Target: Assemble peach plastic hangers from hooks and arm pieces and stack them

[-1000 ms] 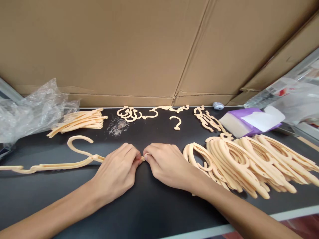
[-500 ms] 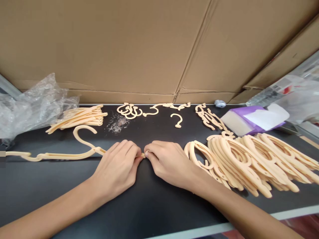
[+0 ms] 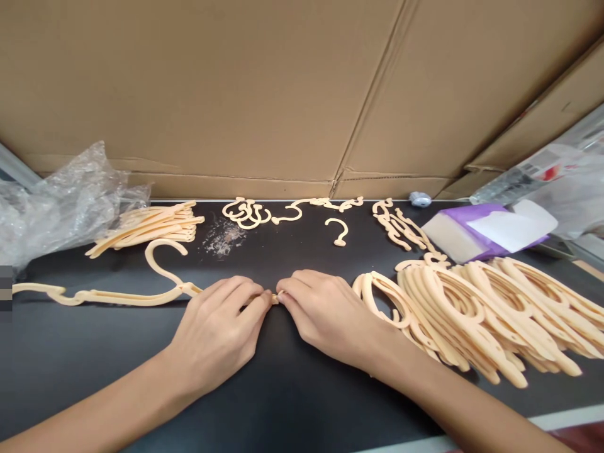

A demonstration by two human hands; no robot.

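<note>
Gripped the cream plastic clothes hanger [image 3: 163, 297] along its 3 o'clock arm with the left hand [image 3: 219, 321], closing the fingers over the bar and hiding most of it; pinched with the right hand [image 3: 323, 314], in a tight fingertip hold, at the small pale end [image 3: 275, 300] just beside. Could not tell that end from a separate fitting beneath the fingers. Had the hanger on the black tabletop [image 3: 292, 390], stretched towards 9 o'clock from the pinch, its hook at 10. Judged the hook and the 9 o'clock arm already joined, the pinched end probably unfinished. Counted as done, by look, the stacked folded hangers [image 3: 476, 327] at 3 o'clock, nested together. Found loose the flat hanger bars [image 3: 153, 228] at 10, beside the crumpled clear plastic wrap [image 3: 70, 204], a cluster of loose hooks [image 3: 244, 207] at 11, a lone hook [image 3: 339, 243] between 1 and 2, and small notched hanger pieces [image 3: 394, 226] at 2, near the purple-wrapped tissue pack [image 3: 453, 229]. Judged much finished, yet parts for several hangers left; could not tell an exact count.
</note>
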